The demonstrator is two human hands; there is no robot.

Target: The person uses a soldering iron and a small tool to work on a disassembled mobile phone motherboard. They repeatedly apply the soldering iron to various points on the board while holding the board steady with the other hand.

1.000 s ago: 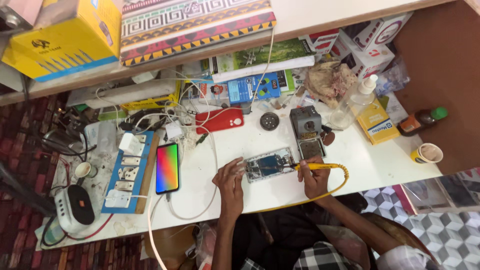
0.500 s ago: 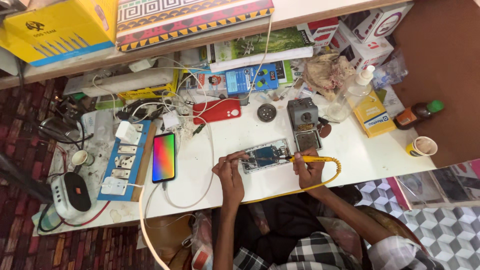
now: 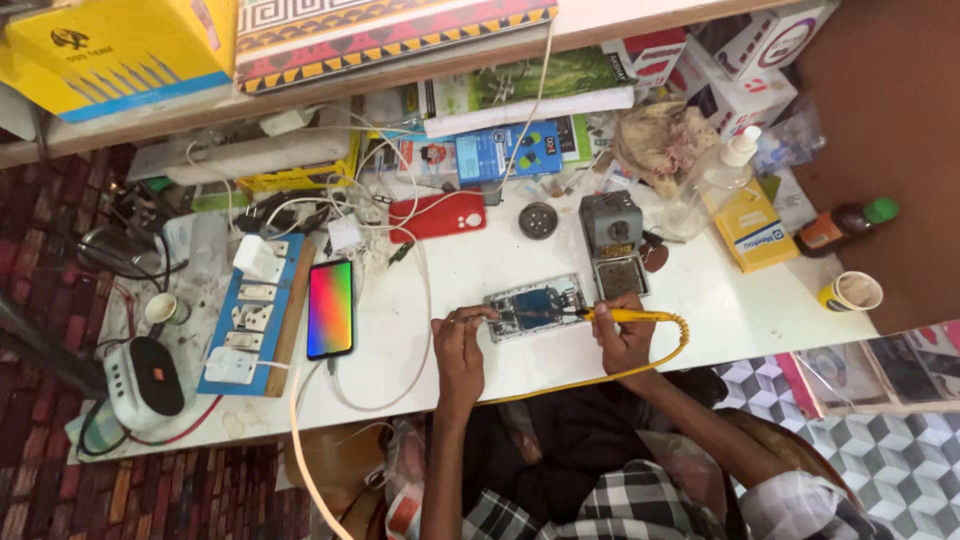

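Observation:
An opened phone (image 3: 535, 306) with its circuit board exposed lies on the white table (image 3: 700, 300). My right hand (image 3: 622, 335) grips a yellow-handled soldering iron (image 3: 625, 315), its tip resting on the phone's board. A yellow cord (image 3: 620, 372) runs from the iron along the table's front edge. My left hand (image 3: 460, 340) holds a thin tool, likely tweezers (image 3: 478, 320), pointed at the phone's left end.
A lit phone (image 3: 330, 308) lies left, beside a blue socket board (image 3: 250, 315). A grey soldering stand (image 3: 613, 240), red phone case (image 3: 440, 215), clear bottle (image 3: 712, 185), yellow box (image 3: 752, 228), brown bottle (image 3: 835, 225) and small cup (image 3: 852, 292) crowd the table. A speaker (image 3: 145, 378) sits far left.
The view has drifted slightly, so the table sits higher in frame. Both hands stay at the opened phone, with the iron's tip still on the board.

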